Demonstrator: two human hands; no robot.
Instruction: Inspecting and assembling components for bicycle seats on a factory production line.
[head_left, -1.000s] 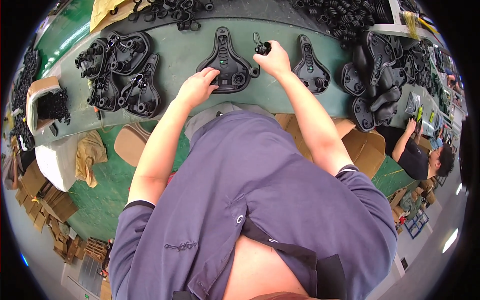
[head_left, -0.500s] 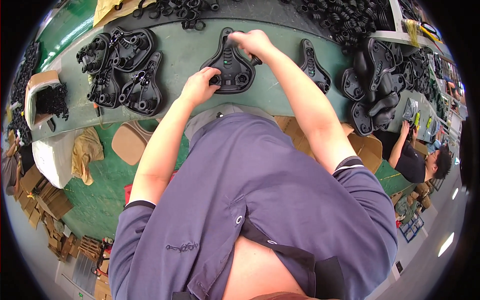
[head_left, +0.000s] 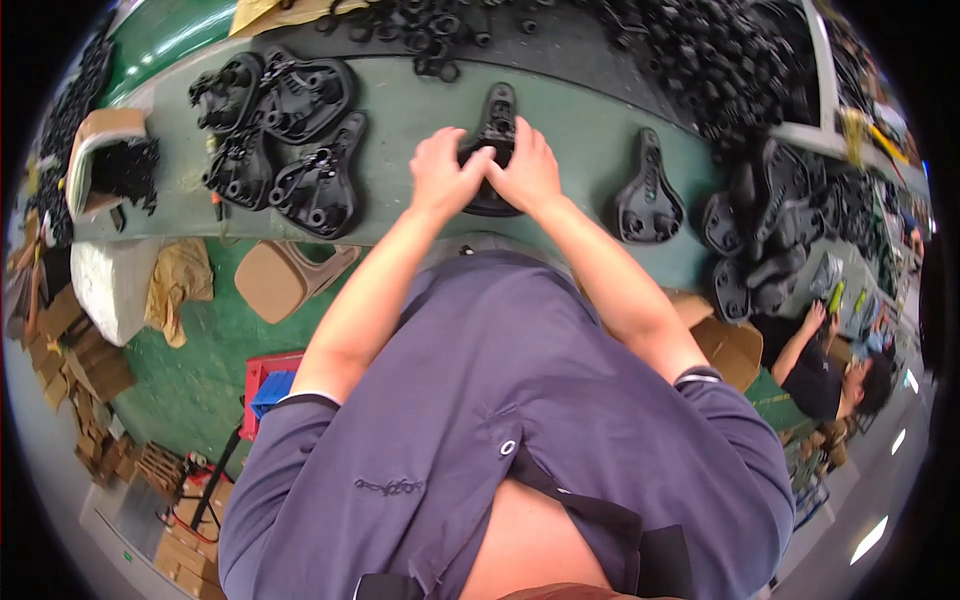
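A black bicycle saddle [head_left: 498, 104] lies underside up on the green worktable [head_left: 400, 110] in front of me, its narrow nose pointing away. My left hand [head_left: 442, 172] and my right hand [head_left: 528, 172] close around its wide rear part from both sides. Their thumbs meet over the middle. Fingers curl down along the edges, and the hands cover most of the rear. Whether a small part sits under the thumbs is hidden. To the right lies another upturned saddle [head_left: 648, 200], untouched. Several saddles [head_left: 315, 180] with clamps and rails fitted are grouped at the left.
Loose black rings [head_left: 430, 40] and ribbed black parts [head_left: 720, 75] are heaped along the back. More saddles [head_left: 775, 200] pile up at the right, near a co-worker [head_left: 825, 370]. A tipped box of small black parts [head_left: 105, 170] stands far left, a tan stool [head_left: 285, 280] below.
My right hand has come down from the saddle's nose to its rear, beside my left hand, and the thumbs now meet. The whole view has shifted slightly.
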